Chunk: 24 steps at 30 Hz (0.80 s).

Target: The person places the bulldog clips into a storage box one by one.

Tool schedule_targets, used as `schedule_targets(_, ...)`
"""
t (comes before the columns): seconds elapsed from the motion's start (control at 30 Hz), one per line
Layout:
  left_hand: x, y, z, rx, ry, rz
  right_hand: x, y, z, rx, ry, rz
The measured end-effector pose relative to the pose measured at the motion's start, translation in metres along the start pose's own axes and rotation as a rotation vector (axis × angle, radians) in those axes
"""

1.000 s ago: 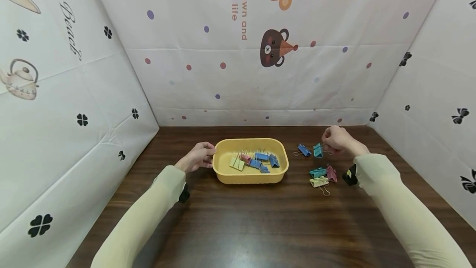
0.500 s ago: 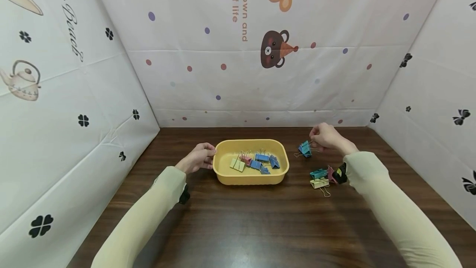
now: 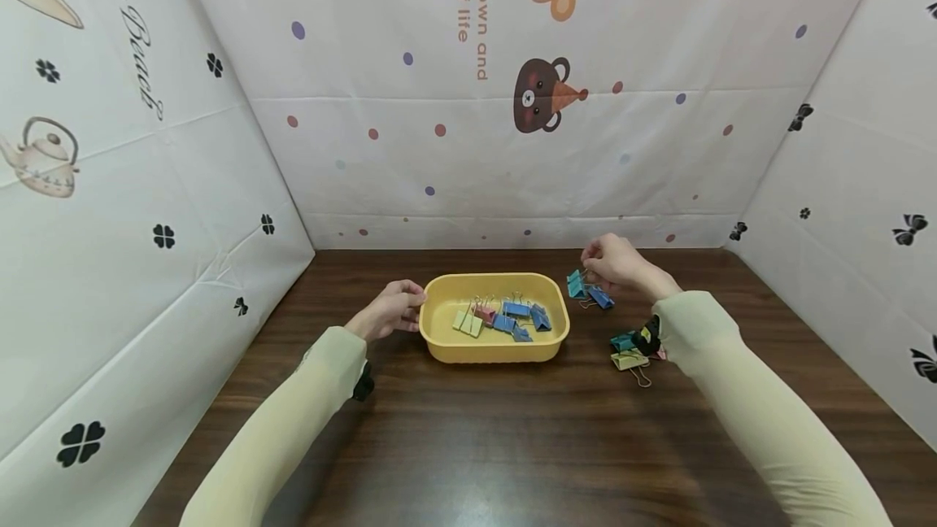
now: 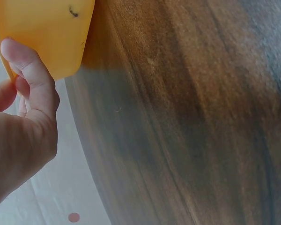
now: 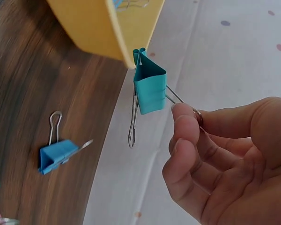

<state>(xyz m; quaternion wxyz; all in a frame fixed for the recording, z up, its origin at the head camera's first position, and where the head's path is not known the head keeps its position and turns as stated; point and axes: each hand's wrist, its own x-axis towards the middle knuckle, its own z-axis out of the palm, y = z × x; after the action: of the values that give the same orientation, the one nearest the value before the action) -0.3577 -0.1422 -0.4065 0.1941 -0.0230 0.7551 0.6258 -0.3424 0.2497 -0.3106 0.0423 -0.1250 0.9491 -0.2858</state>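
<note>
Teal binder clip (image 3: 576, 285) is the bit to watch here, dangling off the fingertips of the right hand (image 3: 615, 260) on the side facing the left hand (image 3: 392, 311). No contest on which hand is nearer: the right one has the clip by its wire handle (image 5: 174, 94), pinched at the tip between thumb and forefinger, other fingers loosely bent in.

So the relation that matters, imo, is clip vs the near rim of the yellow tub (image 3: 490, 354). The tub's long side runs across from the left hand towards the right, and the clip is just off the end nearer the right hand. The right wrist view has the clip's biting edge farthest from the fingers, right by that rim; can't tell if they touch, or how high the clip is over the bench (image 3: 483, 437).

Left hand has the opposite end of the tub, fingers and thumb closed in a light pinch at the rim.

Watch the blue clip (image 3: 600, 297) too: it lies just on the person's side of the right fingertips, pretty much under the pinch. There's also a little heap of clips (image 3: 629, 359) by the right wrist, partly covered in the head view.
</note>
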Motion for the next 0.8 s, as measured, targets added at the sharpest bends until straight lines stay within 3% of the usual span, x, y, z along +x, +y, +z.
schedule_targets(0.57, -0.002, 0.001, 0.001, 0.011, 0.0, 0.004, 0.013, -0.035, 0.023, 0.028, -0.045, -0.043)
schedule_targets(0.8, 0.0, 0.002, 0.0, 0.006, -0.001, -0.013, 0.018, -0.045, 0.033, 0.029, -0.074, -0.097)
